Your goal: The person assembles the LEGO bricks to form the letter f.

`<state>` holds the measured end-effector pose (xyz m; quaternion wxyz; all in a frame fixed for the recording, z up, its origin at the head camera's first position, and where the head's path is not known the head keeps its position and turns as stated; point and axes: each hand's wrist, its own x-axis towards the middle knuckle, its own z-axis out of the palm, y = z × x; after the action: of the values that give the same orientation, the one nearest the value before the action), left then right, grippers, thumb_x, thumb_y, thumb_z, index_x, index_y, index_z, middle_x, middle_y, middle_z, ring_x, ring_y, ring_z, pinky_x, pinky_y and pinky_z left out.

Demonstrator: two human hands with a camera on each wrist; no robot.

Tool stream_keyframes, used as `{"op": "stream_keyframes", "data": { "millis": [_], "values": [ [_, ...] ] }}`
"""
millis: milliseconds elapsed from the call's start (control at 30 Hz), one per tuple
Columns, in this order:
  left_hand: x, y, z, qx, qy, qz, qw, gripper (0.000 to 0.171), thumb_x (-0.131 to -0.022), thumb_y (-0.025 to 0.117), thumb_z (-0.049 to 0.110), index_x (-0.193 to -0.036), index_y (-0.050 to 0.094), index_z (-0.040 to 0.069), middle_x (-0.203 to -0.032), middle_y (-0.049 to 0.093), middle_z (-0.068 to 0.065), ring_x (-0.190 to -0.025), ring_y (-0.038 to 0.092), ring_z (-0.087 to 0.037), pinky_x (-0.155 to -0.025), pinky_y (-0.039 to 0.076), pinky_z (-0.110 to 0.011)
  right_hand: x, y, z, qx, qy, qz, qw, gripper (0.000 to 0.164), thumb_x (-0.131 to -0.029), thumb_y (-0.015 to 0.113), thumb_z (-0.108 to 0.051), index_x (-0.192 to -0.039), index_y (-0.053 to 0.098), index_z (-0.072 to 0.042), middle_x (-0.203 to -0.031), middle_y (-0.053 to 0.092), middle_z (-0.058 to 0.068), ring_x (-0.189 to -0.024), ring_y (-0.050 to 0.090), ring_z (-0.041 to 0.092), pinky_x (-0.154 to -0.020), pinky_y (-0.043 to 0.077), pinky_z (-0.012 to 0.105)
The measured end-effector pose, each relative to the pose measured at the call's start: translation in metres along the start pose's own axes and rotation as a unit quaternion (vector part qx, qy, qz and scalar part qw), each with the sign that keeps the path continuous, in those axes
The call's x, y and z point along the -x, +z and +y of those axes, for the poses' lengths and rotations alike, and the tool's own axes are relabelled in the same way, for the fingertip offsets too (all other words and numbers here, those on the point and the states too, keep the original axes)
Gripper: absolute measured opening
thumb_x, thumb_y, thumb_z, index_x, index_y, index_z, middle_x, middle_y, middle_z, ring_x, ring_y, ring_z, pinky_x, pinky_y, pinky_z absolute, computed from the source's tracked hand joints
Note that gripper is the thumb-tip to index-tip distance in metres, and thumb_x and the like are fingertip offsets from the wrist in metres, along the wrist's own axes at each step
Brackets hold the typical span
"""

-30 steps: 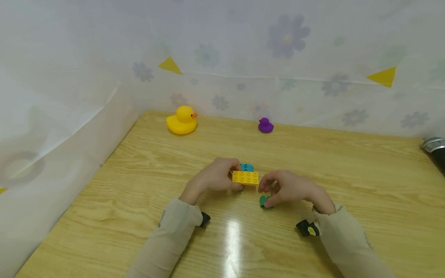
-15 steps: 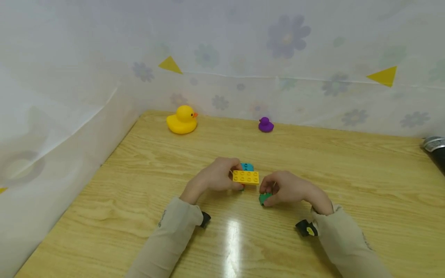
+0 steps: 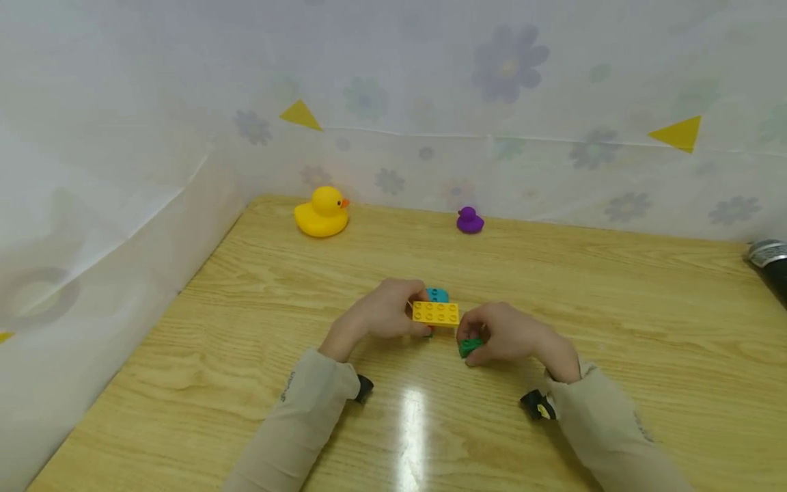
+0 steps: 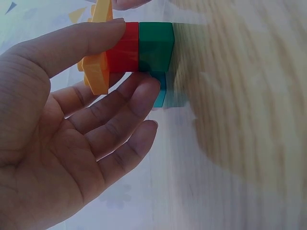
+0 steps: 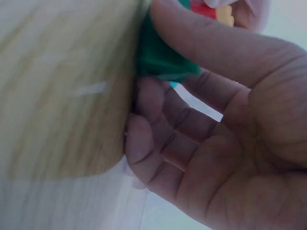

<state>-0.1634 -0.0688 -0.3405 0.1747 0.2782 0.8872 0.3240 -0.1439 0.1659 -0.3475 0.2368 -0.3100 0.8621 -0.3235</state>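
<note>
two bare hands work near the middle of a wood-grain table (image 3: pixel 295 280). the left hand (image 3: pixel 384 309) pinches a stack of toy building bricks (image 4: pixel 135 53). the head view shows mainly the stack's eight-stud yellow brick (image 3: pixel 436 313), with a blue brick (image 3: pixel 439 295) behind it; the left wrist view adds a red brick (image 4: pixel 124 57) beneath the yellow one and a green base brick (image 4: pixel 156 47) lowest, by the table. the right hand (image 3: pixel 510 333), just beside, pinches a separate green brick (image 3: pixel 470 347); the right wrist view puts it close to the table, contact unclear. only the head view takes in a yellow rubber duck (image 3: pixel 322 214), a smaller purple duck (image 3: pixel 470 222) and a microphone (image 3: pixel 770 257) at the right edge.
</note>
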Motion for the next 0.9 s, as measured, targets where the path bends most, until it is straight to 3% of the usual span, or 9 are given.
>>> {"op": "stream_keyframes", "data": {
  "millis": [433, 667, 900],
  "values": [
    [-0.0005, 0.0003, -0.0006, 0.005, 0.0, -0.002, 1.0, 0.028, -0.081, 0.077, 0.018, -0.101, 0.058, 0.012, -0.1, 0.064, 0.0, -0.078, 0.055, -0.014, -0.069, 0.047, -0.023, 0.0013, -0.0024, 0.0016, -0.005, -0.012, -0.001, 1.0, 0.02, -0.077, 0.08, -0.013, -0.089, 0.064, -0.008, -0.077, 0.058, -0.004, -0.07, 0.051, 0.011, -0.065, 0.046, 0.026],
    [-0.0008, 0.0003, -0.0012, 0.002, 0.001, -0.003, 1.0, 0.028, -0.081, 0.077, 0.018, -0.102, 0.058, 0.012, -0.102, 0.065, 0.0, -0.079, 0.056, -0.014, -0.07, 0.047, -0.023, 0.0022, -0.0045, 0.0014, 0.017, -0.002, 0.012, 1.0, 0.031, -0.074, 0.083, -0.02, -0.094, 0.062, -0.008, -0.077, 0.056, -0.002, -0.069, 0.05, 0.011, -0.062, 0.045, 0.026],
    [-0.0009, -0.0002, -0.0004, 0.001, 0.003, -0.003, 1.0, 0.028, -0.081, 0.078, 0.017, -0.101, 0.059, 0.012, -0.1, 0.065, 0.0, -0.078, 0.056, -0.014, -0.069, 0.047, -0.023, 0.005, -0.0079, 0.0052, -0.005, 0.006, -0.008, 1.0, 0.038, -0.072, 0.085, -0.017, -0.099, 0.061, -0.008, -0.08, 0.057, -0.001, -0.07, 0.054, 0.012, -0.064, 0.047, 0.027]
  ]
}}
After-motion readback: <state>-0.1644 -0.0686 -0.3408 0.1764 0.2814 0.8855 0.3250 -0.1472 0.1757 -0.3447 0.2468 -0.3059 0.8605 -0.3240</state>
